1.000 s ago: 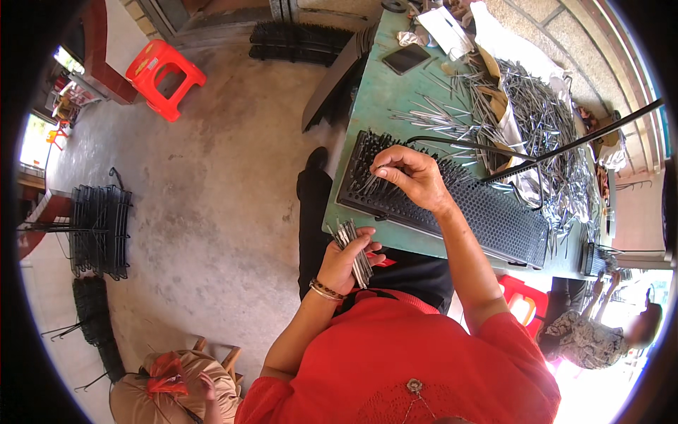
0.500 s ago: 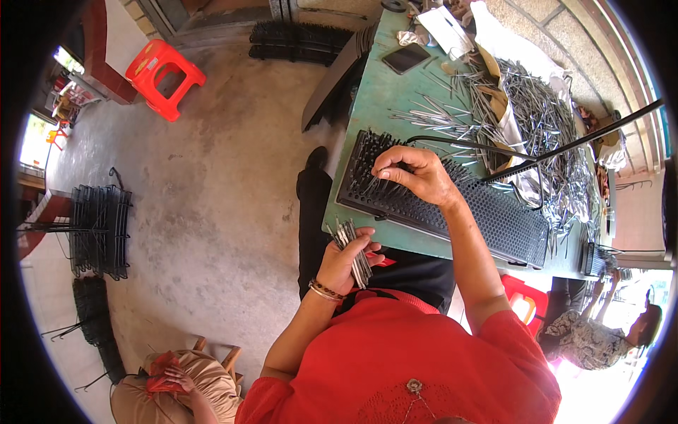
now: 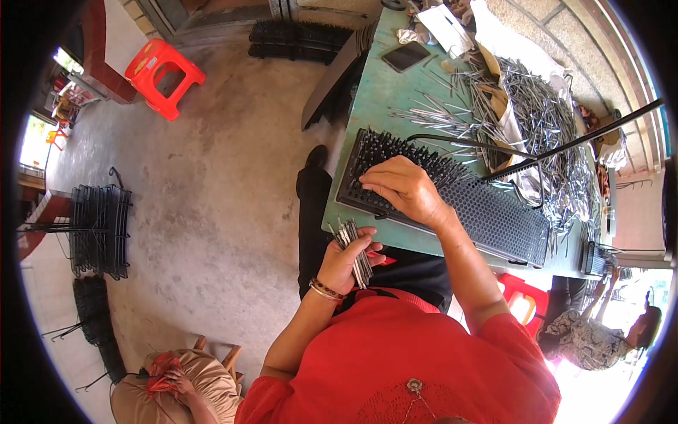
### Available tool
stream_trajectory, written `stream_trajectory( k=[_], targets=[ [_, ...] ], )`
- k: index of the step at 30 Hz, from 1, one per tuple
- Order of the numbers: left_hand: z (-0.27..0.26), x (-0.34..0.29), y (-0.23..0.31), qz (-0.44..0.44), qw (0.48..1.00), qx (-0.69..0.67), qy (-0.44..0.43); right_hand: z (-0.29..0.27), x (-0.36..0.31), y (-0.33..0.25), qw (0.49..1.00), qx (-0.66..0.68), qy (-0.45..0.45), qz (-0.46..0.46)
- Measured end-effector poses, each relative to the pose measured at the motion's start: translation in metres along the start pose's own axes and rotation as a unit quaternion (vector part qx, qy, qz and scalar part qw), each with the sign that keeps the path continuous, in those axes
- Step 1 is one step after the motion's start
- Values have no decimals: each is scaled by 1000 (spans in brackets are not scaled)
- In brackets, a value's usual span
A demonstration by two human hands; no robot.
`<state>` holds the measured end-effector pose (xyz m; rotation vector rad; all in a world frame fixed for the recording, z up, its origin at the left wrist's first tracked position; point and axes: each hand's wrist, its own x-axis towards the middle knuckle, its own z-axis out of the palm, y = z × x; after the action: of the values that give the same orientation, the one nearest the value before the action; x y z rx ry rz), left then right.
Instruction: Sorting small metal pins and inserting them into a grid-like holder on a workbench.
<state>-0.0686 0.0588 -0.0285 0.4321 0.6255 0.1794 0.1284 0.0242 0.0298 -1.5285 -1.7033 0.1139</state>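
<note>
My left hand (image 3: pixel 346 265) is closed round a bundle of thin grey metal rods (image 3: pixel 351 240), held just off the table's near edge. Over the left part of a long black perforated board (image 3: pixel 498 219), my right hand (image 3: pixel 404 187) is closed in a pinch, its fingertips low among the holes. Whatever those fingertips hold is hidden. Many dark rods (image 3: pixel 385 146) stand upright in the board's left half, behind my right hand; the right part shows bare holes.
The board lies on a green table (image 3: pixel 374 95). Behind it are a large heap of loose rods (image 3: pixel 533 106), a phone (image 3: pixel 406 58) and a black bar (image 3: pixel 586 141) slanting across. A red stool (image 3: pixel 166 78) stands far left. Other people sit at lower left and right.
My right hand has come down and nearer to me, its fingertips now at the board's near left part. My left hand and its bundle have hardly moved.
</note>
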Motion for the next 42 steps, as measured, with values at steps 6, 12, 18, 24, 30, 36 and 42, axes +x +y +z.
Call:
stream_trajectory(
  k=[6, 12, 18, 24, 30, 36, 42],
  targets=[
    [4, -1, 0, -5, 1000, 24, -16, 8, -5, -3, 997, -62, 41, -2],
    [12, -5, 2, -8, 998, 51, -39, 13, -8, -8, 987, -142, 74, 10],
    [15, -6, 2, -15, 997, 58, -42, 8, -5, -15, 988, -140, 67, 25],
    [15, -5, -1, -19, 998, 50, -41, 8, 0, -15, 987, -127, 88, 44],
    [16, -4, 0, -27, 998, 42, -29, 7, 0, -13, 987, -144, 53, 51],
    [16, -5, 2, -42, 997, 57, -31, 4, 2, -11, 982, -189, 24, 14],
    [16, -5, 2, -39, 996, 68, -37, 0, -4, -17, 987, -161, 8, 19]
  ],
)
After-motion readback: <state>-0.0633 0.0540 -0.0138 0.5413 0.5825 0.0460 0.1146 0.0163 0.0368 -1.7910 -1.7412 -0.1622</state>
